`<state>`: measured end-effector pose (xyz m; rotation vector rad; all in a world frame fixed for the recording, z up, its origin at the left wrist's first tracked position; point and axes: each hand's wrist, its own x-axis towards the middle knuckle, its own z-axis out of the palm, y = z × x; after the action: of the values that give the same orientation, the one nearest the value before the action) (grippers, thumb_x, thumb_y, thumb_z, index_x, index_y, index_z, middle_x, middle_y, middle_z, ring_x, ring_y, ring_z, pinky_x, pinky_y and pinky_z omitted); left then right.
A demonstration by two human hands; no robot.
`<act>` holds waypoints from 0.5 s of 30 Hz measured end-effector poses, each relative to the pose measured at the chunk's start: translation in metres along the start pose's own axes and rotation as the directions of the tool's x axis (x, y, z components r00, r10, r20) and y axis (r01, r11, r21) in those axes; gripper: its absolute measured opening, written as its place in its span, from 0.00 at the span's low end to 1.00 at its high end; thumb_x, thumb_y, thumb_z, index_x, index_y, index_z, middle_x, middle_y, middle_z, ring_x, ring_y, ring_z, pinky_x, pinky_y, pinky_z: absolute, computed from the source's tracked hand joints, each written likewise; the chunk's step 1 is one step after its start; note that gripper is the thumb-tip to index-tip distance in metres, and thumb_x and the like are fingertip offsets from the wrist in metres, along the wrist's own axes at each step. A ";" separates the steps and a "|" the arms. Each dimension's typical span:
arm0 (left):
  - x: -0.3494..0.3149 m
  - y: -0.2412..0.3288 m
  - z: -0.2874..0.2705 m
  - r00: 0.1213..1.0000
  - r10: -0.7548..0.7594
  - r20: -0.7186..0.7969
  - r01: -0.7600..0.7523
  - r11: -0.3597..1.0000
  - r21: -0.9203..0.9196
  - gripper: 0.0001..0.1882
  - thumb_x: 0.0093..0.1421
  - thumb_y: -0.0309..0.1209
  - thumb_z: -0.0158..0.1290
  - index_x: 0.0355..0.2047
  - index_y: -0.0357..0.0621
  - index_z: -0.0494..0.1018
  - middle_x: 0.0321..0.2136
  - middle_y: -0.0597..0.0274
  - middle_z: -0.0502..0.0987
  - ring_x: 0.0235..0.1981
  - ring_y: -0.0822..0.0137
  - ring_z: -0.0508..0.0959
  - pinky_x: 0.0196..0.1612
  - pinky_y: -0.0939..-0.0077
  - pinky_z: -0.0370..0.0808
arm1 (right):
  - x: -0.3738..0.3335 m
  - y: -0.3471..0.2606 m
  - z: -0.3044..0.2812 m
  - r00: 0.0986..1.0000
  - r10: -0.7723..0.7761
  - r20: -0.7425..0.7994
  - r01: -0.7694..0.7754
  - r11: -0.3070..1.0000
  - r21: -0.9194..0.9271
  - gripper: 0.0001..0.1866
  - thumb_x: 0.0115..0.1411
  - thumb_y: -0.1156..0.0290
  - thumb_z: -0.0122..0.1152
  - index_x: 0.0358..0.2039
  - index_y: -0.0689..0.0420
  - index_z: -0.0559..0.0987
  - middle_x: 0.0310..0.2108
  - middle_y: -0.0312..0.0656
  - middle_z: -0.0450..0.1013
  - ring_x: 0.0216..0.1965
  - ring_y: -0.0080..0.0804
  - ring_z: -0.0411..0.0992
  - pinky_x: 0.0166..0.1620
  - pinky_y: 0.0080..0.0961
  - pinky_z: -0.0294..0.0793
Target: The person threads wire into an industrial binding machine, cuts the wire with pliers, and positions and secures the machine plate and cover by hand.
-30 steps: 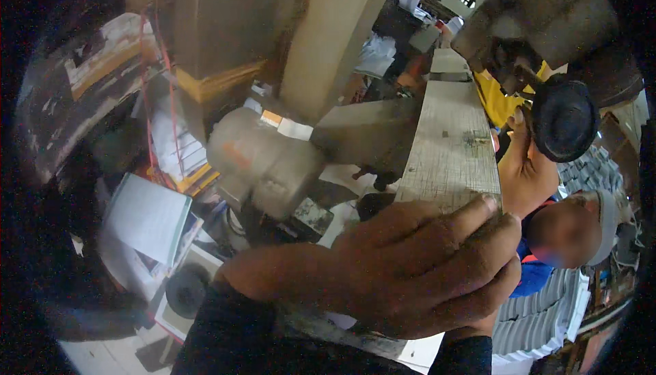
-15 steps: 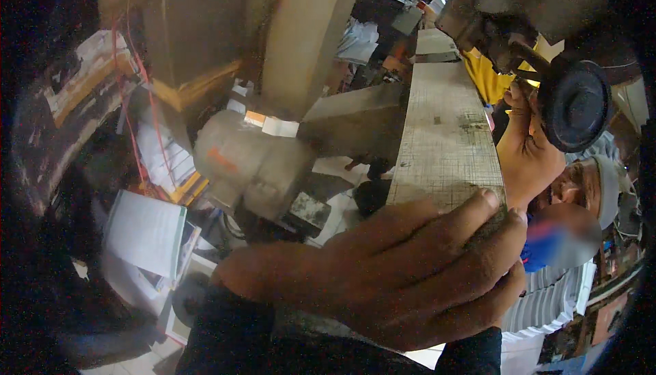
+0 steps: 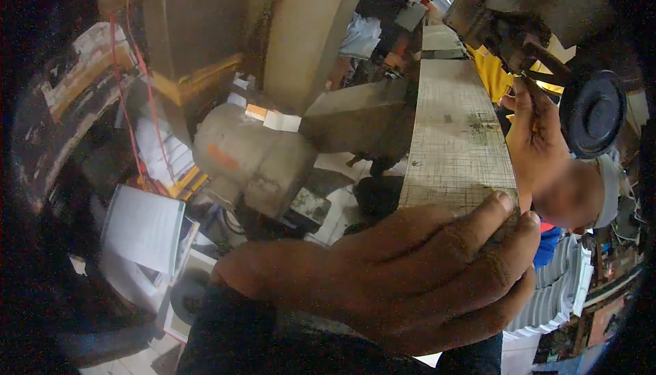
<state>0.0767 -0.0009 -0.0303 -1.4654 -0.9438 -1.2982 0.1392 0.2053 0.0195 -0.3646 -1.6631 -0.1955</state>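
The left hand (image 3: 410, 276) lies across the scratched worktop (image 3: 454, 142) right of centre, fingers close together; the right hand (image 3: 538, 136) is by the dark machine head (image 3: 547, 9) at upper right, near a round black knob (image 3: 592, 114). Whether either grips, I cannot tell.

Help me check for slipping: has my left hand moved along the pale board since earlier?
No, not noticeably: judged against the dark stain on the pale board, the left hand lies about where it did.
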 end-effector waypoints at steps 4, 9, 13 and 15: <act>0.007 0.005 0.008 0.998 0.003 -0.060 -0.005 0.999 -0.037 0.10 0.59 0.36 0.50 0.36 0.45 0.73 0.40 0.56 0.78 0.41 0.60 0.79 0.34 0.79 0.69 | 0.015 0.020 -0.014 0.997 -0.076 -0.023 0.074 0.995 -0.069 0.08 0.63 0.73 0.58 0.40 0.59 0.82 0.28 0.36 0.81 0.28 0.17 0.77 0.31 0.12 0.69; 0.003 0.009 0.010 1.000 0.001 0.003 -0.001 0.999 -0.038 0.09 0.58 0.36 0.50 0.35 0.45 0.73 0.40 0.57 0.78 0.41 0.61 0.79 0.33 0.80 0.68 | 0.005 0.018 -0.012 0.983 -0.186 -0.005 0.183 0.970 -0.157 0.10 0.62 0.72 0.59 0.39 0.65 0.81 0.27 0.35 0.79 0.26 0.15 0.72 0.31 0.13 0.69; 0.002 0.008 0.002 0.997 -0.043 0.063 0.046 0.998 -0.045 0.09 0.57 0.36 0.51 0.34 0.47 0.74 0.39 0.58 0.78 0.41 0.61 0.79 0.33 0.79 0.68 | -0.003 0.001 -0.005 0.997 0.026 -0.075 -0.006 0.964 0.265 0.08 0.59 0.75 0.61 0.37 0.65 0.80 0.30 0.42 0.79 0.28 0.24 0.75 0.33 0.20 0.74; 0.001 0.008 0.004 0.998 -0.054 0.035 0.055 0.997 -0.045 0.09 0.56 0.36 0.51 0.34 0.47 0.74 0.39 0.58 0.78 0.42 0.61 0.78 0.34 0.78 0.68 | -0.005 -0.012 -0.005 0.997 0.049 -0.056 -0.025 0.930 0.366 0.06 0.57 0.77 0.63 0.35 0.65 0.80 0.31 0.47 0.79 0.29 0.32 0.77 0.34 0.27 0.77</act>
<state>0.0861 0.0011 -0.0308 -1.5103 -0.9883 -1.3461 0.1399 0.1915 0.0168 -0.1050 -1.5878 0.1311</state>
